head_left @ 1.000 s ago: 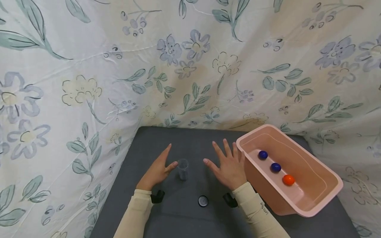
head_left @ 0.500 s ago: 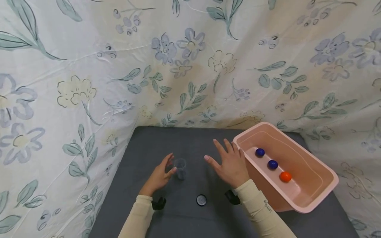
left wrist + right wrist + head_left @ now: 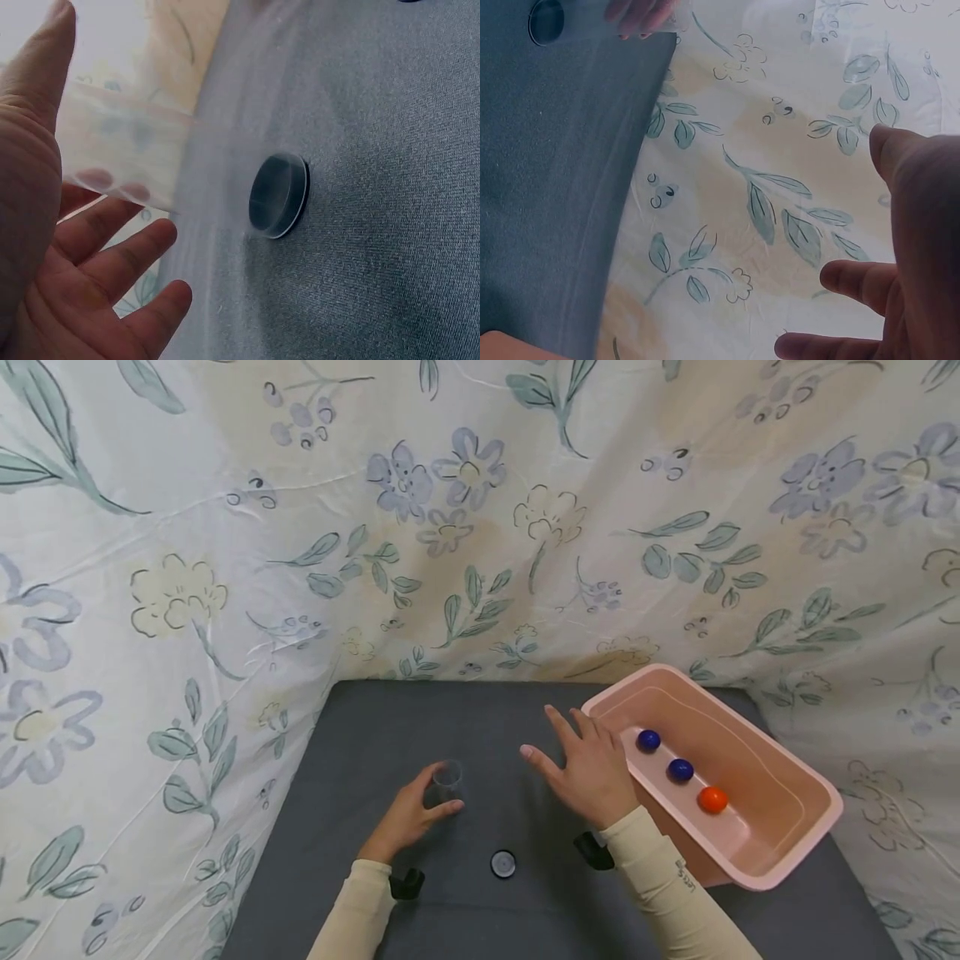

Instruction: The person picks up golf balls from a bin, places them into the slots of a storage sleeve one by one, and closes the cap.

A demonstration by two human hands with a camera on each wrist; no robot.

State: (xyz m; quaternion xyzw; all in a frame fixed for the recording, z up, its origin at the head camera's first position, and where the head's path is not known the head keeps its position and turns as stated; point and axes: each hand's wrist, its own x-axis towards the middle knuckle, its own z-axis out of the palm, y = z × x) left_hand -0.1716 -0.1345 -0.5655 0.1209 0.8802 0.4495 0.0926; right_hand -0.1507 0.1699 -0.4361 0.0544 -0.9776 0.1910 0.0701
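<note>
A clear, tall plastic cup stands upright on the dark table. My left hand is around its left side, thumb in front and fingers behind. In the left wrist view, two fingertips show through the wall of the cup, while the other fingers spread below it. My right hand holds nothing and is raised beside the pink bin, its fingers spread and overlapping the bin's near-left rim in the head view. The right wrist view shows the cup at the top, with left fingertips against it.
The pink bin stands at the right of the table; two dark blue balls and an orange ball lie inside. A small black-rimmed disc rests between the forearms. A floral curtain hangs behind the table.
My left hand has reached forward and come around the cup, from beside it. The right hand stays spread near the bin. The whole head view has shifted slightly.
</note>
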